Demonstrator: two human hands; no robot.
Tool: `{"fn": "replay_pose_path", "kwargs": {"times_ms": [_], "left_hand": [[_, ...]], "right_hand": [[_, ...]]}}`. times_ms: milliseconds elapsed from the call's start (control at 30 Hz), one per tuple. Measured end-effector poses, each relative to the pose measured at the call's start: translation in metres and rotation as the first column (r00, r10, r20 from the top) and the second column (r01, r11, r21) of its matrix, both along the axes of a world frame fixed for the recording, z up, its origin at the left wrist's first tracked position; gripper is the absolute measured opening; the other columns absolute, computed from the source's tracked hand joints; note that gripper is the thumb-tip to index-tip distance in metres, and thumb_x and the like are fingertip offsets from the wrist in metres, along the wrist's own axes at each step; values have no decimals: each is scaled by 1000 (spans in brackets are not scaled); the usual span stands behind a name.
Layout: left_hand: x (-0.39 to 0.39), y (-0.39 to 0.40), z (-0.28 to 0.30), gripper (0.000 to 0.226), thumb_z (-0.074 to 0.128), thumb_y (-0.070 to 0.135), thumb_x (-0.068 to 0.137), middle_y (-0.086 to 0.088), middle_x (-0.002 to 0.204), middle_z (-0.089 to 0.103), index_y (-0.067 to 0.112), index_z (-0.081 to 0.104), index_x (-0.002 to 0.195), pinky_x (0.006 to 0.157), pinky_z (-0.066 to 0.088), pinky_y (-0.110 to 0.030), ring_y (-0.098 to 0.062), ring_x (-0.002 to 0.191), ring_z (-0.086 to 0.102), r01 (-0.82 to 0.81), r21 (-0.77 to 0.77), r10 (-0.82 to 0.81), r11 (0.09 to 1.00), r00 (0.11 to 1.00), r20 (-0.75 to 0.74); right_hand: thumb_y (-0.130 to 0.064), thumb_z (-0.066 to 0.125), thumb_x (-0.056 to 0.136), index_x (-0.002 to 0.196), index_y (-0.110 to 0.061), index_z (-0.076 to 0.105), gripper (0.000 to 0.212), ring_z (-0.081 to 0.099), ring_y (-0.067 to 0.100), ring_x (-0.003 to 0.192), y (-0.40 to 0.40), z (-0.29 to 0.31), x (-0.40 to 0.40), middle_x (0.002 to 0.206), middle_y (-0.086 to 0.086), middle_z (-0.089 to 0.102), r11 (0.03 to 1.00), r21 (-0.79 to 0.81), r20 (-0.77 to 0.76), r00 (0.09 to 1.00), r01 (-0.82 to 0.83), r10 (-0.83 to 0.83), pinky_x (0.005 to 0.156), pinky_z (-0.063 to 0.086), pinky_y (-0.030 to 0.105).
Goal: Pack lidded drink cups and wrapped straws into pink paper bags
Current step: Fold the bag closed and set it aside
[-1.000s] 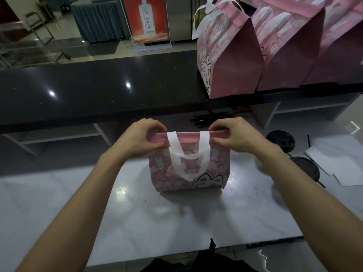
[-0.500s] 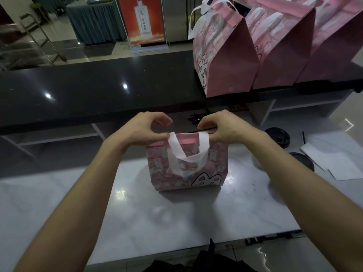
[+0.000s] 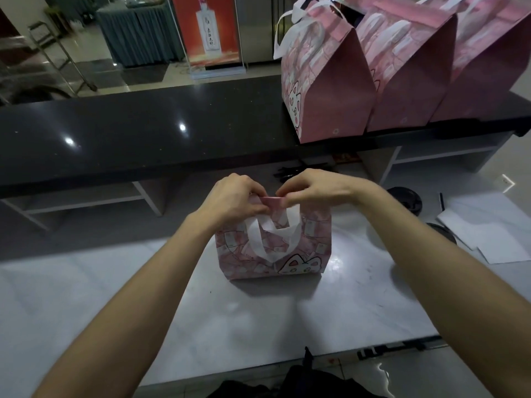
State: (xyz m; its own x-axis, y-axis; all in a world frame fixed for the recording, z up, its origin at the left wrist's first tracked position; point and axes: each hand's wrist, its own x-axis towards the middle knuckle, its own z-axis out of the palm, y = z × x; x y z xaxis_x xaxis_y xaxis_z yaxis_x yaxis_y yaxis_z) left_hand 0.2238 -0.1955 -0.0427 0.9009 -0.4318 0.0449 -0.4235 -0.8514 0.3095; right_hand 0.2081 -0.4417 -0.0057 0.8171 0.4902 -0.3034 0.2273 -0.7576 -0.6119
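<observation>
Two counters (image 3: pixel 143 133): black, white marble (image 3: pixel 258 320).

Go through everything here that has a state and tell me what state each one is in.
Pink bag: upright on the white counter, top folded shut, handle hanging down the front.
Left hand: pinching the folded top.
Right hand: pinching the folded top.
Three pink bags on the black ledge: upright, tops closed.

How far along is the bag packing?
Done: three closed pink bags stand on the black counter. In hand: left hand and right hand pinch the fourth bag's folded top. Left: black lids lie beside it; remaining cups aren't visible.
</observation>
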Motion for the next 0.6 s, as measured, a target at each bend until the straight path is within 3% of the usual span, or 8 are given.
{"fn": "replay_pose_path", "kwargs": {"times_ms": [67,133,200,300,400,533,600], "left_hand": [[0,-3,2,24,85,54,86,15,97,79,41,84,106,80,59,-38,-11,94,70,23,17,-23,1000,1000,3],[1,-4,4,21,86,49,86,15,94,78,41,85,106,79,60,-38,-11,92,70,22,28,-21,999,1000,-4],[0,-2,4,16,87,47,87,15,91,78,39,86,101,78,61,-38,-10,89,71,7,4,-7,1000,1000,6],[-4,-2,-1,19,87,53,87,16,82,77,35,86,94,74,61,-35,-7,79,71,9,-41,-7,999,999,45],[-6,2,-2,17,89,51,85,20,81,75,38,85,95,75,61,-33,-3,79,69,-2,-62,5,998,998,56],[-4,11,-3,16,93,40,83,23,81,74,40,85,96,75,64,-33,1,79,69,-26,-60,28,998,999,37],[-2,14,-5,15,93,38,83,24,81,75,41,85,95,75,64,-31,3,79,69,-30,-60,32,998,999,42]], "right_hand": [[-78,78,74,103,-41,79,47,72,8,88,14,-10,0,94,-13,77,991,-130,122,992,19,-3,75,59,32],[-51,84,84,89,-36,76,17,69,17,75,29,-20,-2,78,-9,71,970,-236,302,953,64,11,64,57,37],[-34,82,89,82,-33,77,8,66,19,70,34,-27,-3,71,-8,68,966,-235,418,908,104,4,65,58,39],[-25,83,88,86,-28,85,4,65,20,70,34,-31,-5,70,-7,69,969,-197,477,878,147,-36,66,57,38],[-34,87,86,92,-31,85,6,68,16,76,25,-31,-7,78,-8,74,967,-131,460,878,216,-134,68,59,37],[-38,88,89,91,-27,87,11,65,11,69,18,-38,-10,70,-10,70,974,-81,469,870,212,-151,63,56,37],[-52,88,86,98,-32,85,24,64,5,70,13,-39,-12,76,-14,71,974,-54,411,894,220,-179,61,53,31]]}}
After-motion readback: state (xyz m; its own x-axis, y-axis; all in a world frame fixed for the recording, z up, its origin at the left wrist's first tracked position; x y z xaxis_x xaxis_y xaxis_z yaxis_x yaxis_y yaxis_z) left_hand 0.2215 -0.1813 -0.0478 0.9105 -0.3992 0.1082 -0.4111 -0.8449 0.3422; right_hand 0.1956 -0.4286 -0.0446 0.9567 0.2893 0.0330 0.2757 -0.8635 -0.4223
